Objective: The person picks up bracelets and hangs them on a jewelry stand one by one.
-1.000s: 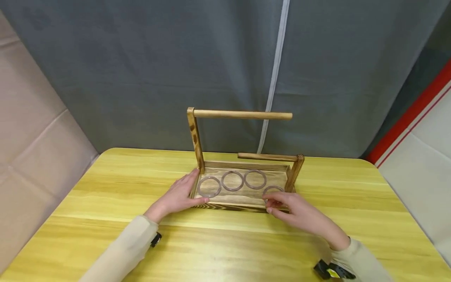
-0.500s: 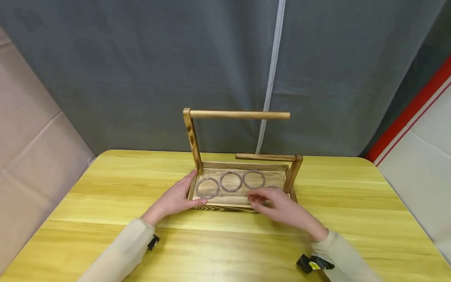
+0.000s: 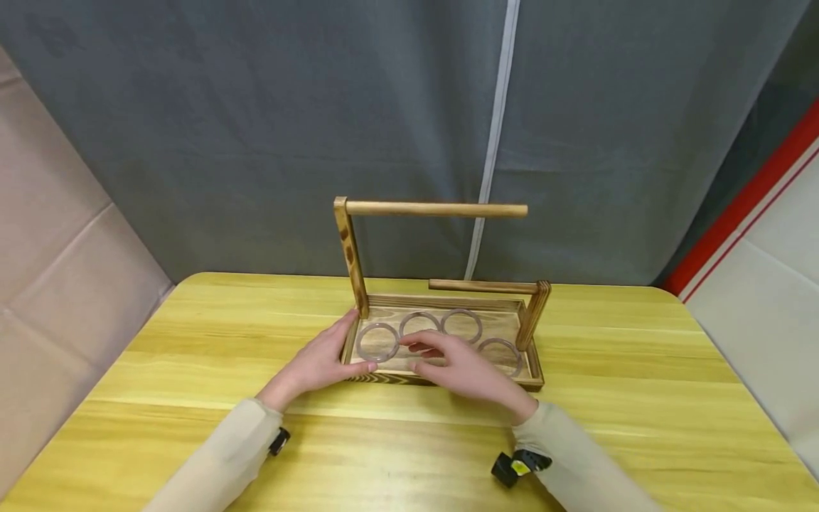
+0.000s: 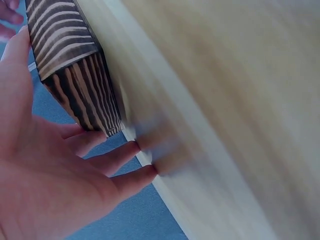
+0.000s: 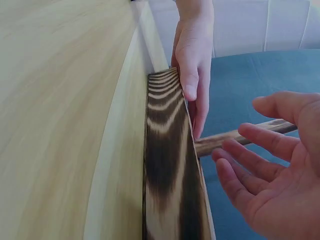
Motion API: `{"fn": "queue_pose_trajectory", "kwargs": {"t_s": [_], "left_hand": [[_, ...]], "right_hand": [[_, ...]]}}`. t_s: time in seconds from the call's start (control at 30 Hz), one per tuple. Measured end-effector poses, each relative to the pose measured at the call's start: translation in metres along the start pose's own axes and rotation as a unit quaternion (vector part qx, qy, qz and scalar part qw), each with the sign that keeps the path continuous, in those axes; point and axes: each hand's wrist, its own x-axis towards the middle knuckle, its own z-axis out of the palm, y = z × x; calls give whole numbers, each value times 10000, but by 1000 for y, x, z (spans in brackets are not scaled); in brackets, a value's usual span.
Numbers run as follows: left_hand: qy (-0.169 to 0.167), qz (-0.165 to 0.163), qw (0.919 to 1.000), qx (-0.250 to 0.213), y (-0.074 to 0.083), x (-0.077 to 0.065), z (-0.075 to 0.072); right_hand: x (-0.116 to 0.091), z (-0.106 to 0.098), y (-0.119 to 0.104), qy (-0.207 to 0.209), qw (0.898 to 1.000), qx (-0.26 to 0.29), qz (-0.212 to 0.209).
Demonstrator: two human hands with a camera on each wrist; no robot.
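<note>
A wooden tray [image 3: 384,378] with two upright posts and two rods holds several translucent, pale mauve bangles. My left hand [image 3: 320,361] braces the tray's left front corner, its thumb along the front rim and its fingers on the left end. In the left wrist view, the fingers of that hand [image 4: 60,170] stretch out, with fingertips at the tabletop. My right hand [image 3: 467,366] hovers over the tray's front middle, loosely bent and holding nothing. Its fingertips are close to the leftmost bangle [image 3: 358,341] and partly cover the second bangle [image 3: 419,314]. The rightmost bangle [image 3: 520,359] lies uncovered.
A higher rod [image 3: 435,209] runs from the left post, and a lower rod [image 3: 483,286] from the right post, both above the tray. The yellow wooden table [image 3: 358,441] meets a grey curtain [image 3: 256,142] at the back. Pale panels [image 3: 77,213] stand at the left.
My right hand has moved left across the tray from the rightmost bangle, uncovering it. My left hand stays at the corner, and the bangles lie where they were.
</note>
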Motion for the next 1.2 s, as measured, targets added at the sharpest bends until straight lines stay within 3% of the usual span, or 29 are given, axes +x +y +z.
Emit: {"fn": "queue_pose_trajectory", "kwargs": {"t_s": [0.57, 1.2], "left_hand": [[-99, -47, 9995, 294, 0, -3, 1], [-166, 88, 9987, 481, 0, -1, -1]], "right_hand": [[46, 19, 15, -41, 9990, -396, -204], [67, 21, 25, -439, 9932, -1073, -95]]}}
